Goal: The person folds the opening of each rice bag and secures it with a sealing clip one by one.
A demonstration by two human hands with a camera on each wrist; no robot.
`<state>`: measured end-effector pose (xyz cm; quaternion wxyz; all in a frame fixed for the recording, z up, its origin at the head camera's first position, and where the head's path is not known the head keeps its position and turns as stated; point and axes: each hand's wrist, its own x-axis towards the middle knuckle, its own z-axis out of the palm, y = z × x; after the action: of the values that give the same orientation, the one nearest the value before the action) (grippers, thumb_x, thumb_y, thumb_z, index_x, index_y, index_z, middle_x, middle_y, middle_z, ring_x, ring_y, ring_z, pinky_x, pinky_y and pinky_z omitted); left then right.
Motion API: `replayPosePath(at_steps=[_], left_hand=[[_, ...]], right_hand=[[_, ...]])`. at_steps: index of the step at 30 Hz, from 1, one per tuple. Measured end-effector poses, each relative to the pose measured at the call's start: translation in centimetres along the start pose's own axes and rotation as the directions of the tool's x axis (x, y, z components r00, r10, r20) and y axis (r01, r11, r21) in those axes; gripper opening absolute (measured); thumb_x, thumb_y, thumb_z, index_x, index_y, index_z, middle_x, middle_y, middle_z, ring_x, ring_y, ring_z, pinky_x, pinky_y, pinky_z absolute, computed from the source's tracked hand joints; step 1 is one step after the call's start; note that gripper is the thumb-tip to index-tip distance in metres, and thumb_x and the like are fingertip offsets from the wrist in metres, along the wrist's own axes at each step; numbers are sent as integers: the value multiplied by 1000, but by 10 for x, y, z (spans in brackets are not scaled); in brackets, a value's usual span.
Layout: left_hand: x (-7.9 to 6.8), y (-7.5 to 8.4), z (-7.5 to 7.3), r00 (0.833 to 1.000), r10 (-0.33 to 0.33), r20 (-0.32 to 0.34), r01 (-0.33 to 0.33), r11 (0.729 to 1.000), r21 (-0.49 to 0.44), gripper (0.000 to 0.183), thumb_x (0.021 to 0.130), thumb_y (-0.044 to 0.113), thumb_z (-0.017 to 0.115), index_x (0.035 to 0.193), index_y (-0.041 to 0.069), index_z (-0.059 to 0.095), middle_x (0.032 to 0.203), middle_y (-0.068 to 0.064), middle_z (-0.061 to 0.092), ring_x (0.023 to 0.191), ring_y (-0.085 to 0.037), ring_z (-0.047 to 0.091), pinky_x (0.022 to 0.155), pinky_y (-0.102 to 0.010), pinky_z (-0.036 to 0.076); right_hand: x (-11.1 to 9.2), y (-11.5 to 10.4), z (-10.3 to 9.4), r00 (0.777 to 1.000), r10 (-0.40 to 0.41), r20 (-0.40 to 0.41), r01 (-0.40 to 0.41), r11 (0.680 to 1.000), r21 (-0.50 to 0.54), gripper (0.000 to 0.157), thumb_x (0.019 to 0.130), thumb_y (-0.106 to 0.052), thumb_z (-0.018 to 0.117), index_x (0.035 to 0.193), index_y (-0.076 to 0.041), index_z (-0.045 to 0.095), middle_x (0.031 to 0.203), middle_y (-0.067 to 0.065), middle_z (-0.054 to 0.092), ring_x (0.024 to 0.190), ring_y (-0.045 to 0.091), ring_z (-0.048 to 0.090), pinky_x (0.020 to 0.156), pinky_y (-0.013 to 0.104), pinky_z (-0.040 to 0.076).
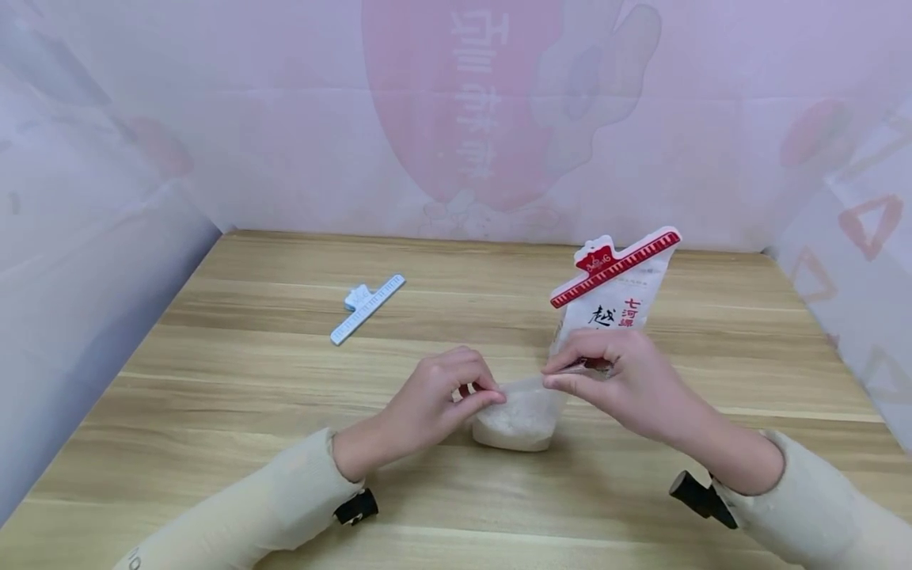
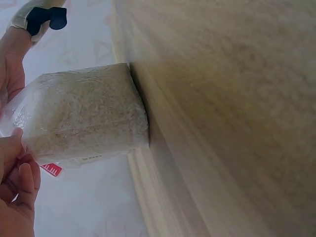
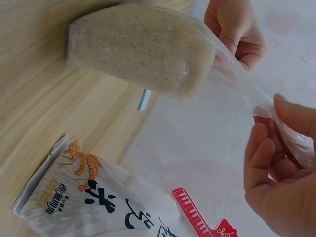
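The left hand (image 1: pixel 442 400) and right hand (image 1: pixel 634 388) pinch the top of a clear grain bag (image 1: pixel 516 423), upright on the surface (image 1: pixel 235 412). Beyond, a red clip (image 1: pixel 616 267) tops a white bag (image 1: pixel 621 297); only the right wrist view shows its orange drawing (image 3: pixel 86 160). Farther left lies a blue clip (image 1: pixel 370 309).

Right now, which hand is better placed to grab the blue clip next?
Probably your left hand: it's nearer the blue clip, though it pinches the clear bag. The right hand pinches the bag too, farther off.
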<state>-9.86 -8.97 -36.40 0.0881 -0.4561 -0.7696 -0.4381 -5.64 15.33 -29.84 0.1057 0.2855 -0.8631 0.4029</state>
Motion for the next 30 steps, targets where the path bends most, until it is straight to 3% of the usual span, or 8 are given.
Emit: replayPosePath(at_steps=[3, 7, 11, 15, 20, 25, 30], left_hand=[[0, -1, 1, 1000, 11, 7, -11, 1000, 16, 6, 87, 8, 74, 83, 9, 71, 80, 1, 67, 74, -4, 56, 65, -13, 51], [1, -1, 1, 1000, 27, 4, -27, 999, 46, 6, 86, 8, 76, 83, 9, 70, 78, 1, 66, 73, -4, 55, 65, -13, 50], [1, 0, 1, 999, 34, 0, -34, 998, 56, 7, 86, 8, 76, 82, 8, 70, 77, 1, 65, 73, -4, 55, 65, -13, 50], [3, 0, 0, 1000, 29, 0, -29, 998, 57, 7, 86, 7, 76, 82, 9, 70, 78, 1, 66, 74, -5, 56, 66, -13, 50], [3, 1, -2, 1000, 23, 12, -23, 998, 67, 6, 87, 8, 76, 83, 9, 71, 79, 2, 67, 75, -8, 58, 67, -13, 52], [4, 1, -5, 998, 52, 21, -54, 994, 93, 5, 87, 9, 76, 84, 9, 72, 79, 2, 67, 74, -12, 60, 66, -13, 51], [4, 0, -7, 996, 89, 21, -91, 990, 112, 4, 86, 10, 77, 85, 10, 73, 80, 4, 68, 76, -12, 61, 68, -15, 50]], right_hand=[[3, 0, -2, 993, 81, 90, -82, 997, 13, 10, 82, -10, 80, 92, -13, 77, 89, -6, 74, 81, 2, 65, 75, 22, 58], [8, 2, 0, 982, 73, 172, -69, 997, -31, 12, 82, -12, 81, 94, -14, 77, 90, -8, 71, 82, 3, 63, 72, 23, 58], [10, 3, 4, 976, 81, 204, -77, 997, -24, 9, 84, -13, 80, 92, -16, 78, 85, -11, 68, 80, 4, 58, 66, 23, 56], [9, 5, 7, 982, 81, 171, -83, 997, 2, 8, 85, -12, 78, 91, -17, 79, 83, -11, 67, 78, 3, 57, 65, 23, 57], [7, 7, 12, 996, 23, 86, -24, 1000, 19, 9, 83, -7, 79, 87, -15, 80, 79, -10, 66, 71, 2, 53, 57, 20, 50], [4, 9, 15, 999, -14, 37, 12, 999, 39, 9, 81, -5, 80, 86, -13, 81, 75, -10, 64, 65, 3, 48, 52, 19, 42], [2, 10, 17, 999, -23, 22, 22, 998, 51, 10, 80, -4, 80, 86, -12, 81, 73, -10, 62, 65, 3, 48, 52, 19, 41]])
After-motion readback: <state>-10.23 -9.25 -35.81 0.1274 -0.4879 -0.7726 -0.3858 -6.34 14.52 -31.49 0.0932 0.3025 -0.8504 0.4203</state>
